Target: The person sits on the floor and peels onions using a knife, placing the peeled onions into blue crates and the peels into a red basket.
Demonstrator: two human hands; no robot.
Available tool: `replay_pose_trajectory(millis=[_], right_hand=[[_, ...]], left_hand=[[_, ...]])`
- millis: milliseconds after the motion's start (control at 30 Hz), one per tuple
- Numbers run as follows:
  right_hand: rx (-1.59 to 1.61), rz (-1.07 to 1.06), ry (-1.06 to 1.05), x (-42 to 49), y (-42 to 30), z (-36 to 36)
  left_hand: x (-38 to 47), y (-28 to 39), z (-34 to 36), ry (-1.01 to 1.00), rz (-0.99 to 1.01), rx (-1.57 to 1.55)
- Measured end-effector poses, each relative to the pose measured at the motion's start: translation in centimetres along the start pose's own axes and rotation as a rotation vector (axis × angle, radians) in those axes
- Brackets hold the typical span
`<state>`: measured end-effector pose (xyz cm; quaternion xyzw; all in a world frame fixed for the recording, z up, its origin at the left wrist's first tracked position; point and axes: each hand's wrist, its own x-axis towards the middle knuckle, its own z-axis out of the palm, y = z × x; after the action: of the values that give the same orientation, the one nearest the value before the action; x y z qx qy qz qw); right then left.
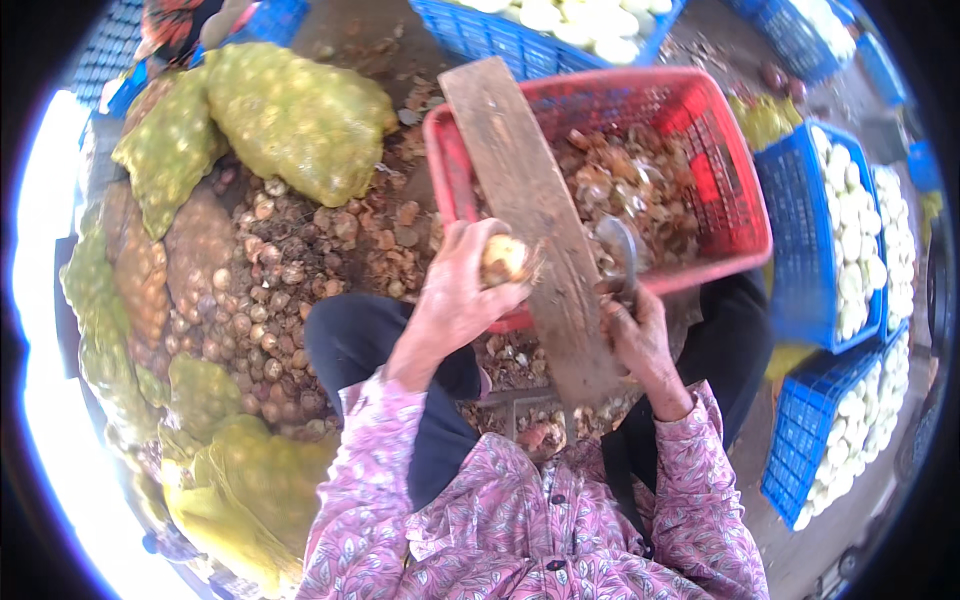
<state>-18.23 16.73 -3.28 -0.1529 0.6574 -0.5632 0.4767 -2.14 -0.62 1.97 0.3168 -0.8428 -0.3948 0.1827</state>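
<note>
My left hand (pixel 461 289) holds an onion (pixel 504 259) with its roots pointing right, over the left edge of a worn wooden board (pixel 525 187). The board lies slantwise across a red plastic crate (pixel 731 172) and runs down between my legs. At the board's right side, my right hand (pixel 636 330) grips the handle of a curved metal blade (pixel 622 244), which points up over the crate. Onion skins and scraps (pixel 637 187) lie inside the crate.
Loose unpeeled onions (pixel 262 322) are heaped at the left. Full yellow-green mesh sacks (pixel 300 120) stand around the heap. Blue crates (pixel 802 232) of peeled onions (pixel 851 240) stand at the right, and another blue crate (pixel 495 37) is beyond the red one. Part of another person (pixel 176 26) shows at upper left.
</note>
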Motion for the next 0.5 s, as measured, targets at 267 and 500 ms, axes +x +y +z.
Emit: replay_pose_trajectory(millis=[267,500], right_hand=[[-0.433,-0.137,-0.117,0.3,0.4,0.4],[-0.481,-0.129,-0.171,1.3,1.0,0.7]], left_hand=[[2.2,-3.1,7.9,0.005,0.033,0.096],[3.0,-2.6,6.9,-0.082,-0.022,0.056]])
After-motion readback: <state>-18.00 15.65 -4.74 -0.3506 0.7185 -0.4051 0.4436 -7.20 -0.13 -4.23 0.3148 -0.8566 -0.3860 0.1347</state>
